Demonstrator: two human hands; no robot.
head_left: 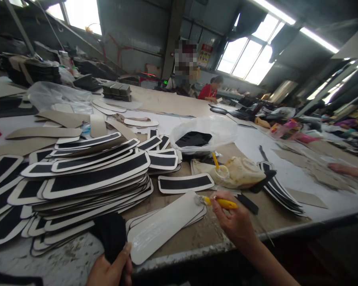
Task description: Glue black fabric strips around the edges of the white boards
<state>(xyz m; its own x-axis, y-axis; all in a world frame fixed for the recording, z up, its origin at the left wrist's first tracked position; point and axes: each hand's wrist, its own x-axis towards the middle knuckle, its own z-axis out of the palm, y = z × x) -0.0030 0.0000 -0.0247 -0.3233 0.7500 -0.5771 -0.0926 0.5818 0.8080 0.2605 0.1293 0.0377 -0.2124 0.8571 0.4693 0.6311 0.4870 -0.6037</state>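
Note:
In my right hand (pixel 234 220) is a yellow-handled brush (pixel 222 203), its bristles on the right end of a pale rounded panel (pixel 161 226). Wet-looking streaks shine on the panel's lower left part, and more panels lie beneath it. My left hand (pixel 111 268) pinches a piece of black fabric (pixel 111 234) beside the panel's lower left end. Behind the panel lies a white-edged black strip (pixel 186 183). A glue-stained container (pixel 238 172), with a yellow stick in it, stands behind the brush.
Large stacks of white-edged black pieces (pixel 98 176) fill the left. A plastic bag (pixel 217 133) holds black material further back. More strips (pixel 282 190) fan out at right, near another person's hand (pixel 346 169). A person in red (pixel 208 91) sits in the background.

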